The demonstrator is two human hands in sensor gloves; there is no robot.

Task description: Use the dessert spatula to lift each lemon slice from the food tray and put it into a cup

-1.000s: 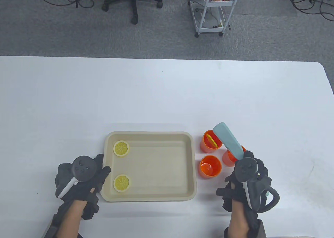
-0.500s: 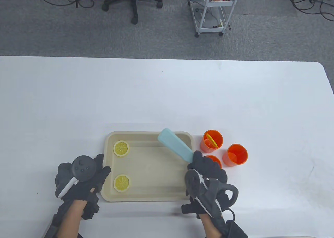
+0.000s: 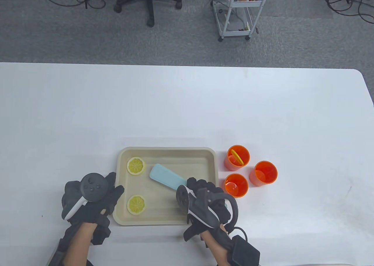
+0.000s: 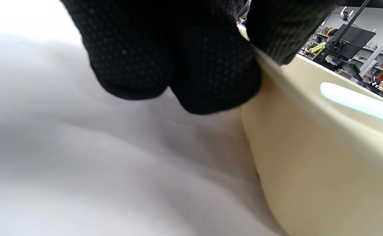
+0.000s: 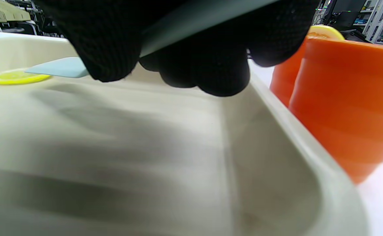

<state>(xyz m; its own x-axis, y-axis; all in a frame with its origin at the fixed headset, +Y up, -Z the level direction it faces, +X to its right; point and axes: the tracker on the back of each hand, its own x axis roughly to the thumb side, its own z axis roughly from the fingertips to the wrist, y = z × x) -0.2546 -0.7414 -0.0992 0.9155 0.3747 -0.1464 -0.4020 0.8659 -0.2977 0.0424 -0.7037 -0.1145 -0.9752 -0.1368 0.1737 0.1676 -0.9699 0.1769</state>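
Observation:
A beige food tray [image 3: 213,172] lies near the table's front edge with two lemon slices at its left side, one at the back [image 3: 136,165] and one at the front [image 3: 136,204]. My right hand [image 3: 206,201] grips the handle of a pale blue dessert spatula [image 3: 165,178], whose blade points left over the tray floor, just right of the back slice. My left hand [image 3: 96,196] rests with straight fingers against the tray's left rim [image 4: 309,108]. Three orange cups stand right of the tray: the back one [image 3: 238,158] holds a lemon slice [image 3: 237,156], the others [image 3: 265,173] [image 3: 236,185] show none.
A rolling chair [image 3: 147,0] and a white wire cart [image 3: 238,10] stand on the carpet beyond the table's far edge. In the right wrist view the nearest orange cup [image 5: 345,105] stands close against the tray's right wall [image 5: 276,137].
My right hand has carried the spatula left from above the cups to low over the tray, blade now near the back slice. The left hand has stayed put.

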